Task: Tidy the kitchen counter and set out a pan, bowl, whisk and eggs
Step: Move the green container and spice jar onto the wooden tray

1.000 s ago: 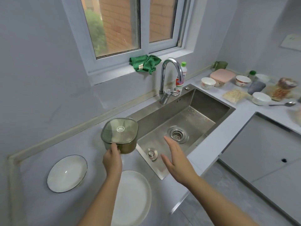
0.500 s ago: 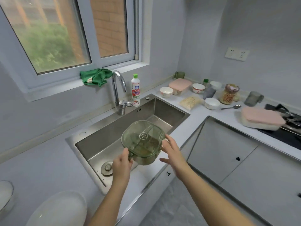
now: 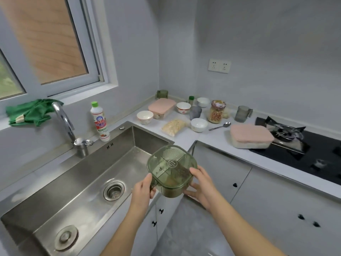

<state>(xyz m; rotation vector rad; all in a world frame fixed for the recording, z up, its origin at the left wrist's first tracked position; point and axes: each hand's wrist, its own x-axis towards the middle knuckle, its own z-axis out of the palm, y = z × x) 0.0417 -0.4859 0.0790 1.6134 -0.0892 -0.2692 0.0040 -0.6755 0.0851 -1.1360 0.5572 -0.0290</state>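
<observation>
Green container [image 3: 171, 167] between left hand [image 3: 143, 191], right hand [image 3: 202, 183], steel sink [image 3: 118, 159], cluttered counter [image 3: 208, 139]

The tinted lid of the green lidded container [image 3: 171, 168] shows its contents only as dim brownish patches. The left hand [image 3: 143, 189] has its fingertips out of sight round the container's handle; the right hand [image 3: 202, 185] has its fingers hidden beneath the base. The gas hob [image 3: 304, 150] is blurred and cut off by the right edge. The sink [image 3: 83, 169] loses 1 near corner to the left edge. Print on the dish-soap bottle [image 3: 99, 122] and the jar [image 3: 215, 113] is too small to read. A green cup [image 3: 162, 93] stands half hidden behind a pink-lidded box [image 3: 162, 106].
</observation>
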